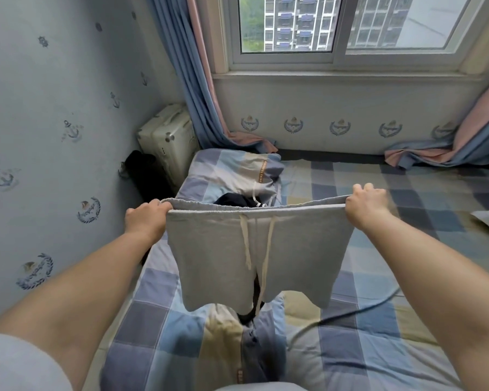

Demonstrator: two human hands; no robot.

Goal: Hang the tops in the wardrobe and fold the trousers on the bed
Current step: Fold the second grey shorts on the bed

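Currently, the fingers of the left hand (146,218) and right hand (366,204) curl over the waistband corners of the grey shorts (257,255), each gripping one end and drawing the band taut. The shorts hang in the air above the bed (393,348), legs down, drawstrings dangling at centre. The fabric appears soft, light and limp; it should crease readily and will not hold shape unsupported. The waistband corners look like the firmest hold. Both forearms extend forward, raised and spread apart.
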